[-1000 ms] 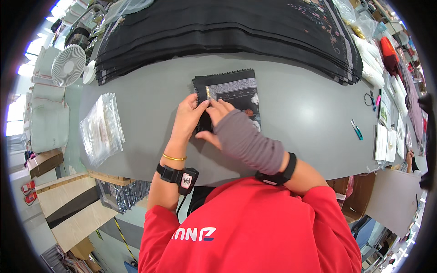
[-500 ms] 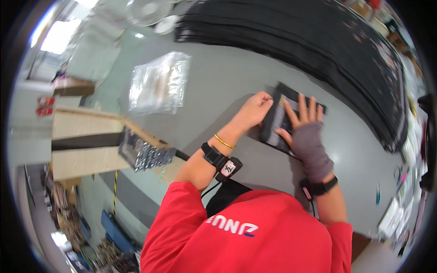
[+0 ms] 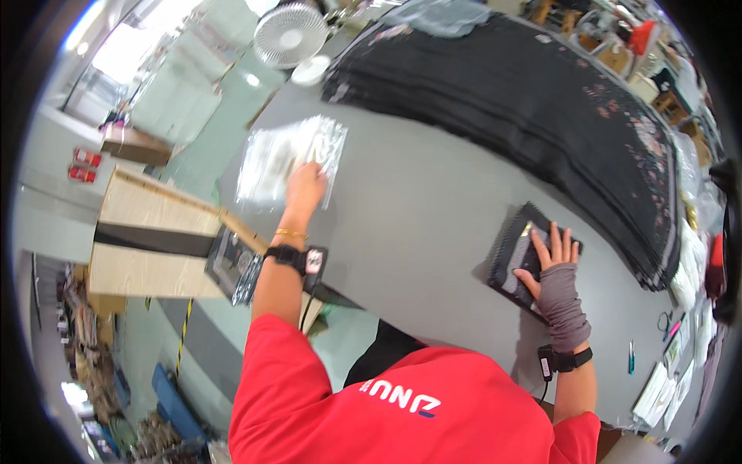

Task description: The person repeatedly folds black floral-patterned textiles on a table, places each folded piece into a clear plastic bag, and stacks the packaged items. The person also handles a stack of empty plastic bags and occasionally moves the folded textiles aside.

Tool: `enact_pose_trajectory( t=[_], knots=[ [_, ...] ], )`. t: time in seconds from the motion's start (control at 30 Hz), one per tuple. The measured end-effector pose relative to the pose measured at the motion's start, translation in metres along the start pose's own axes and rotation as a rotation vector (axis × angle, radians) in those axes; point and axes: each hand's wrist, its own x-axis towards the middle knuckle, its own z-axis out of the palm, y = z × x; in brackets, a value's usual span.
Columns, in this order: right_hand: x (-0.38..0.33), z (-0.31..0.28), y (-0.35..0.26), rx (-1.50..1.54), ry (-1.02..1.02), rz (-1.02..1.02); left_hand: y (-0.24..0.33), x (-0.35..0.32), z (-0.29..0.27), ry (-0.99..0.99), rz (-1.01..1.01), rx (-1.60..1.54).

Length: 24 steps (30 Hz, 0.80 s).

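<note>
My left hand (image 3: 307, 185) reaches over a stack of clear plastic bags (image 3: 267, 166) on the left of the table. Its fingers are curled together at the top bag, near the stack's right side; the fingertips are partly hidden. My right hand (image 3: 556, 259), in a grey fingerless sleeve, lies flat with spread fingers on a folded black cloth (image 3: 506, 267). The cloth has a serrated-looking fringe and a grey patterned panel partly covered by the hand. Beyond it spreads a long pile of black cloths (image 3: 495, 108) with a floral print at the right end.
A white fan (image 3: 291, 36) stands past the table's far left corner. Packed dark items in clear film (image 3: 236, 259) rest by a wooden board (image 3: 158, 224) at left. Small scissors (image 3: 664, 323), a teal tool (image 3: 631, 357) and white packets (image 3: 655, 394) lie at right.
My left hand has left the folded black cloth and moved left to the plastic bags. The right hand stays flat on the cloth; the whole view has shifted.
</note>
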Motion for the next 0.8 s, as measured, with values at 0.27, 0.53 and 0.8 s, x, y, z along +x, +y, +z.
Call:
enact_pose_trajectory(
  t=[0.27, 0.53, 0.8],
  knots=[
    [0.028, -0.115, -0.1, 0.207, 0.533, -0.619, 0.173, -0.062, -0.097, -0.302, 0.259, -0.516],
    [-0.008, -0.1, -0.099, 0.539, 0.178, -0.657, 0.269, -0.123, -0.108, -0.852, 0.241, -0.973],
    [-0.092, -0.094, -0.021, 0.585, -0.178, -0.399, 0.26, -0.131, -0.132, -0.482, 0.795, -0.555]
  ],
)
